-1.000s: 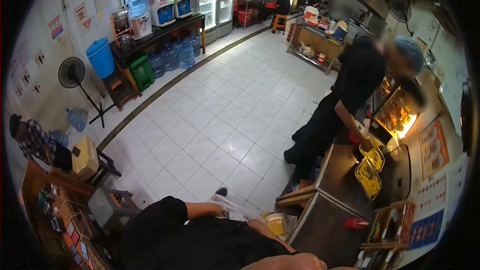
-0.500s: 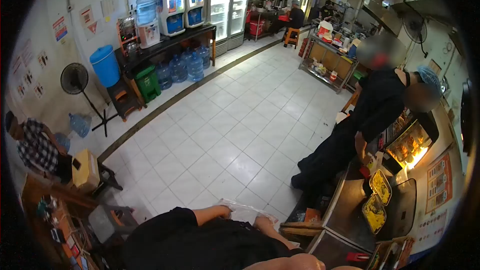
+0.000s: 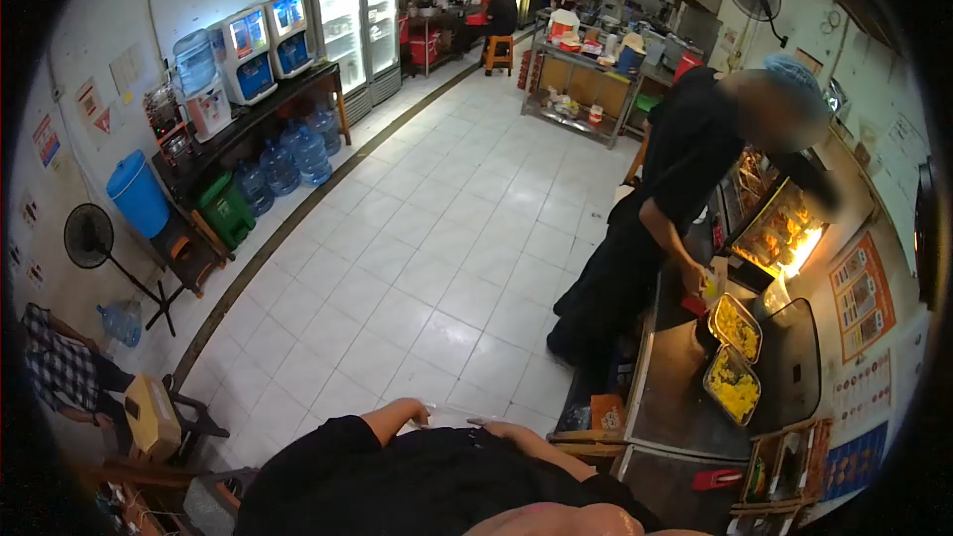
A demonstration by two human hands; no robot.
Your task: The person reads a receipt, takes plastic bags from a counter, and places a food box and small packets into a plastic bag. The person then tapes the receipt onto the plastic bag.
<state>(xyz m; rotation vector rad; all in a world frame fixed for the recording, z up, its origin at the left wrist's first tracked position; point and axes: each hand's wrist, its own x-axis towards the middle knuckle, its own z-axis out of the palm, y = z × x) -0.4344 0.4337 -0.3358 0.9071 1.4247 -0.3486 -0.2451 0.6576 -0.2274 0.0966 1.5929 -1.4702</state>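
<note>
A clear plastic bag [image 3: 452, 418] stretches between my two hands, low in front of my black shirt. My left hand [image 3: 405, 413] is closed on the bag's left side. At the other side my right hand [image 3: 490, 427] grips the bag, its fingers partly hidden by my shirt. The lower part of the bag is out of sight behind my body.
To the right, a counter [image 3: 675, 407] bears two trays of yellow food [image 3: 733, 383] and red tongs [image 3: 717, 479]. A co-worker in black [image 3: 685, 159] leans over it beside a lit food cabinet [image 3: 779, 228]. At left are a fan [image 3: 89, 236] and a seated person [image 3: 60, 357].
My view has turned right. The bag has drawn closer to my body and more of it is hidden. The co-worker's one arm now reaches toward the lit cabinet.
</note>
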